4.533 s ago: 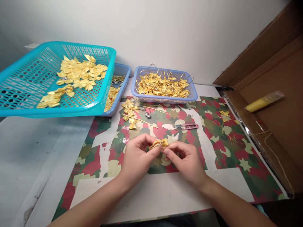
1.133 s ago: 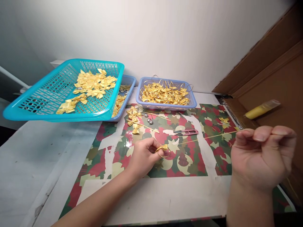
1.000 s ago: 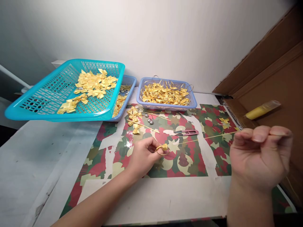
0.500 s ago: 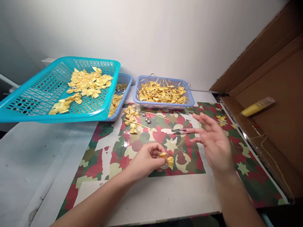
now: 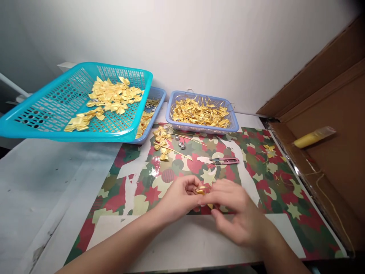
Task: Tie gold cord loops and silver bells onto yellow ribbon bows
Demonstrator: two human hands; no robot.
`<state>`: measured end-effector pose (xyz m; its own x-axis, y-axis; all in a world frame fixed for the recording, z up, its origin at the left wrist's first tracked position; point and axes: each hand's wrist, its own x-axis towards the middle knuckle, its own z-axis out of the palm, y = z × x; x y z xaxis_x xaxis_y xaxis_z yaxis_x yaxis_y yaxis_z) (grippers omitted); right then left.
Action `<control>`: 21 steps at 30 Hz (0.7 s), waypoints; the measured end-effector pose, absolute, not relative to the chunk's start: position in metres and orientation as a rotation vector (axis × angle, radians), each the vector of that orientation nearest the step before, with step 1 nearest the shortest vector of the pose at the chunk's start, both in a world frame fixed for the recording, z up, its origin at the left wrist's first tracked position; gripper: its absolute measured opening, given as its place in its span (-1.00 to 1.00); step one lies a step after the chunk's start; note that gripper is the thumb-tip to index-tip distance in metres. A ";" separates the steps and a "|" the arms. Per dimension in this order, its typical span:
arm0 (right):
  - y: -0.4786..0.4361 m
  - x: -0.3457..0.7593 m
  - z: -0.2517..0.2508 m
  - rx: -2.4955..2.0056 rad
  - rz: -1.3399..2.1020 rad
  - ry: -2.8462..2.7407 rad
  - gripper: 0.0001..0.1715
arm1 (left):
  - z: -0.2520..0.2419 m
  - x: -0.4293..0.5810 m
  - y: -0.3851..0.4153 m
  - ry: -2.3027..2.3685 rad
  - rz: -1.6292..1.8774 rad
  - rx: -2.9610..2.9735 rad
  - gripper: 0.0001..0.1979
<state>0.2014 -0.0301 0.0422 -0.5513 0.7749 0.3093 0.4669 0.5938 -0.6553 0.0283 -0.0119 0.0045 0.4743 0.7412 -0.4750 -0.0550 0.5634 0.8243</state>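
Observation:
Close to the mat's front edge, my left hand (image 5: 181, 199) pinches a small yellow ribbon bow (image 5: 200, 191) with a gold cord loop. My right hand (image 5: 234, 207) meets it from the right, fingers bent over the bow and thumb below; its fingers partly cover the bow. Beyond the hands lie pink-handled thread snips (image 5: 225, 161). Several loose yellow bows (image 5: 162, 136) lie farther back on the left, with gold cord pieces (image 5: 178, 153) and small silver bells (image 5: 181, 145) beside them.
A turquoise basket (image 5: 119, 136) of yellow bows rests partly over a blue basket (image 5: 155, 118). Another blue basket (image 5: 201, 128) holds corded bows. At right, a yellow-filled tube (image 5: 313, 137) sits by a cardboard wall (image 5: 330, 87). A patterned mat (image 5: 114, 198) covers the table.
My right hand has come down and left from above the snips to the bow in my left hand. The snips are now uncovered. The view has shifted slightly.

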 end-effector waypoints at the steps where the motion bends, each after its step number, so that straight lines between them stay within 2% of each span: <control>1: -0.032 0.199 0.041 -1.014 0.618 -2.292 -0.70 | 0.003 0.029 -0.013 0.957 0.573 0.852 -0.77; 3: -0.033 0.198 0.038 -1.150 0.390 -2.310 -0.80 | 0.000 0.030 -0.015 0.979 0.583 0.875 -0.79; 5: -0.031 0.198 0.033 -1.297 0.272 -2.296 -0.80 | -0.001 0.031 -0.017 1.007 0.595 0.904 -0.80; 8: -0.028 0.200 0.028 -1.506 0.315 -2.294 -0.69 | 0.001 0.032 -0.018 1.023 0.617 0.946 -0.82; 13: -0.029 0.197 0.028 -1.764 0.355 -2.249 -0.68 | 0.006 0.033 -0.019 1.025 0.629 1.008 -0.87; 16: -0.031 0.195 0.029 -1.839 0.466 -2.232 -0.62 | 0.008 0.034 -0.020 1.025 0.637 1.021 -0.89; 21: -0.029 0.195 0.032 -1.784 0.909 -2.087 -0.57 | 0.008 0.034 -0.021 1.024 0.638 1.013 -0.91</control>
<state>0.1951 -0.0294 0.0318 -0.2200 0.9541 -0.2034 0.7989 0.0565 -0.5988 0.0344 -0.0214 0.0077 0.4107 0.8250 -0.3882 0.0151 0.4195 0.9076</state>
